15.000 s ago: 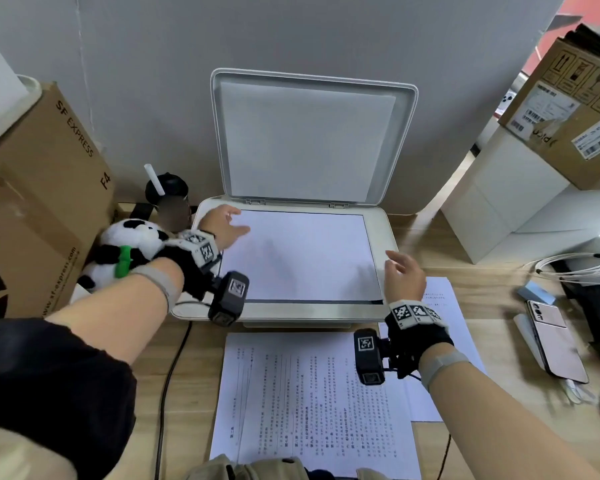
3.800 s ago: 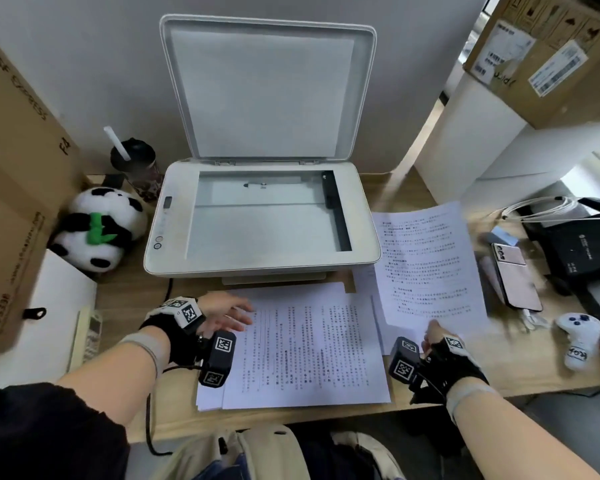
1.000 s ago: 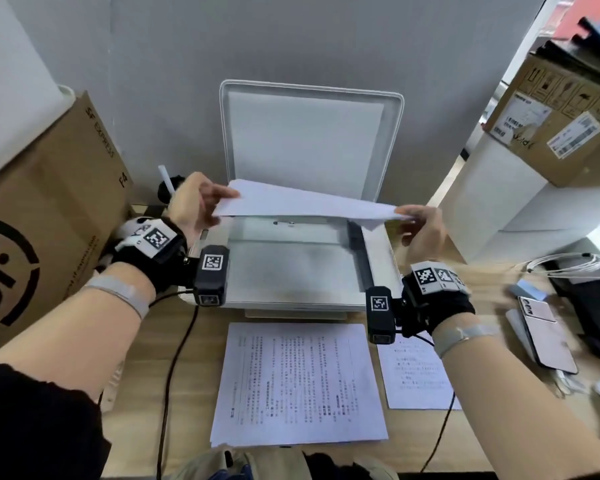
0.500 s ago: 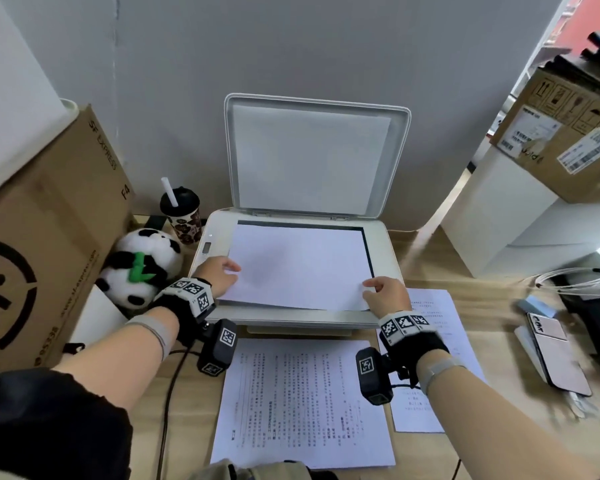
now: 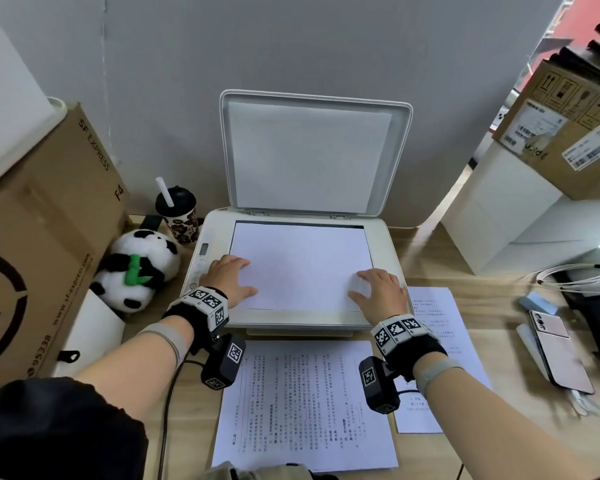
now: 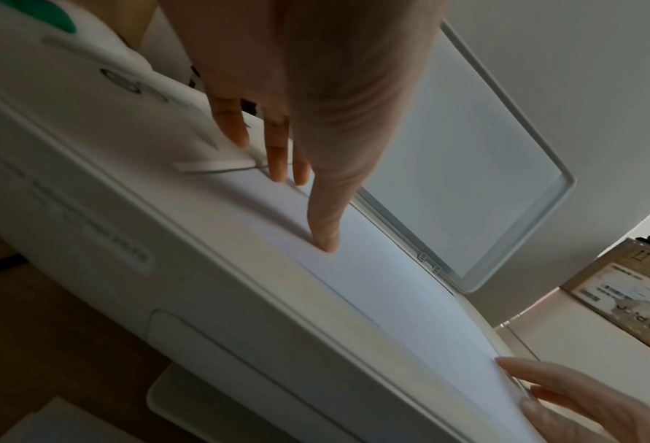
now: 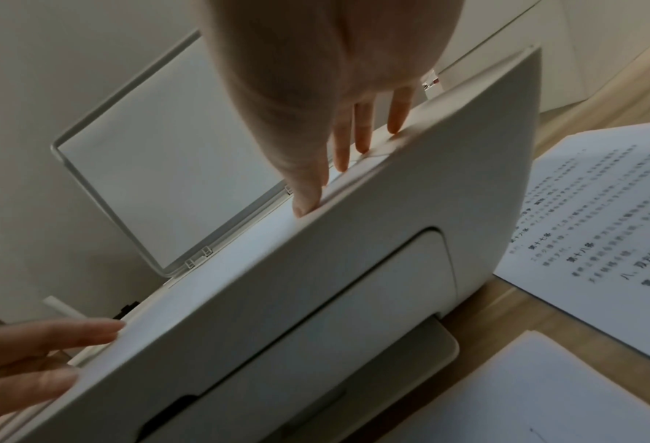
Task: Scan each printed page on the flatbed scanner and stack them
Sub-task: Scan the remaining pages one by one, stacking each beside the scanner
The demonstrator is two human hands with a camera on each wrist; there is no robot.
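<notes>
The white flatbed scanner [image 5: 385, 258] stands at the desk's back with its lid [image 5: 309, 154] raised against the wall. A sheet of paper [image 5: 300, 261] lies blank side up on the glass. My left hand [image 5: 231, 280] presses flat on the sheet's near left corner, and my right hand [image 5: 380, 292] presses flat on its near right corner. Both wrist views show straight fingers on the paper [image 6: 372, 275] [image 7: 274, 227]. A printed page [image 5: 305, 407] lies on the desk in front of the scanner, and another printed page [image 5: 440, 327] lies to its right.
A panda plush [image 5: 136, 268] and a lidded cup with a straw [image 5: 177, 213] sit left of the scanner, beside a big cardboard box [image 5: 39, 244]. A phone [image 5: 558, 351], coiled cable [image 5: 579, 275] and more boxes [image 5: 565, 133] are on the right.
The sheet, held in the air over the glass a second ago, now lies flat on it. Both hands have let go of its edges and moved to press its near corners.
</notes>
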